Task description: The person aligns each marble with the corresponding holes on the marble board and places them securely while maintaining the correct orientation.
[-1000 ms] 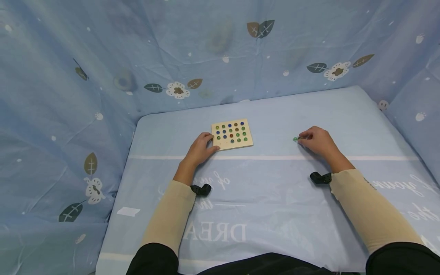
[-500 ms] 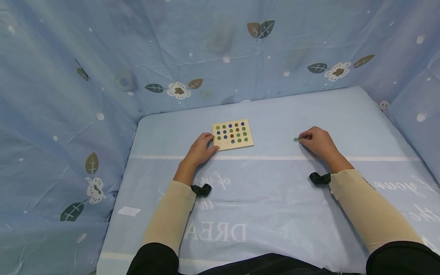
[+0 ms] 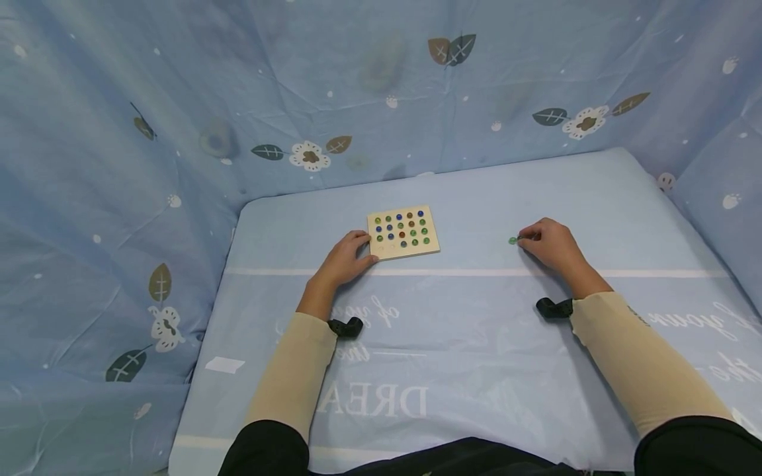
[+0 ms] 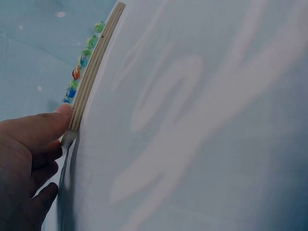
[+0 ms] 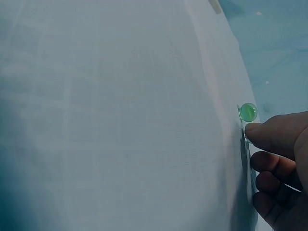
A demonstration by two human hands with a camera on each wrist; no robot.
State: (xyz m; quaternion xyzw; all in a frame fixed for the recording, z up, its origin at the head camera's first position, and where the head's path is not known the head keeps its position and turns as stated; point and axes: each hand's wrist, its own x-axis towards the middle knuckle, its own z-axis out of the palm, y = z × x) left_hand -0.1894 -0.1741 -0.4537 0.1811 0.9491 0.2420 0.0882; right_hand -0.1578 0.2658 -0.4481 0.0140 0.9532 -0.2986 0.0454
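Note:
A pale wooden board (image 3: 403, 253) lies flat near the back of the table, with rows of coloured glass marbles in its hollows. Two hollows at its near left corner hold no marble. My left hand (image 3: 346, 258) grips the board's left end; in the left wrist view the thumb (image 4: 43, 127) presses on the board's edge (image 4: 94, 72). Off to the right, my right hand (image 3: 550, 244) pinches a small glass marble, mostly hidden by the fingertips. A loose green marble (image 5: 249, 112) sits just beyond the right thumb (image 5: 276, 134), on the cloth.
A light blue printed cloth (image 3: 464, 317) covers the table. Hanging fabric (image 3: 381, 86) walls in the back and sides. A white patch (image 3: 225, 365) lies at the left of the table. Black camera mounts (image 3: 553, 309) stick out at both wrists.
The left wrist has shifted very slightly to the left. Both hands otherwise keep their places, and the board and loose marble stay put.

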